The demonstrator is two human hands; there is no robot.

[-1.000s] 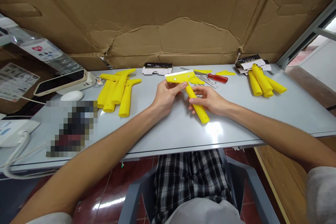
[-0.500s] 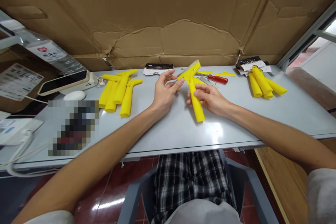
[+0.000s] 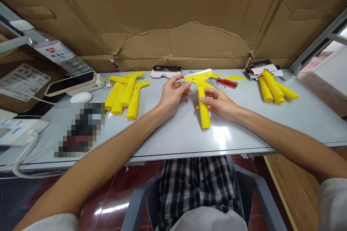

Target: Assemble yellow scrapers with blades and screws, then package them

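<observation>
Apparently assembled, one scraper [image 3: 201,91] fills my curled right hand [image 3: 221,104], my left hand [image 3: 171,95] pinching its corner; yellow plates [image 3: 235,78] remain loose.

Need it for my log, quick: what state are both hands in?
Left hand: part-curled at the yellow scraper; whether gripping cannot be told.
Right hand: closed around the scraper's handle.

Left of the left hand [image 3: 173,96]: 1 object [image 3: 81,128], pixelated beyond recognition. Beyond the right hand [image 3: 222,104]: red screwdriver [image 3: 227,82], its shaft partly hidden behind the yellow scraper [image 3: 204,115].
</observation>
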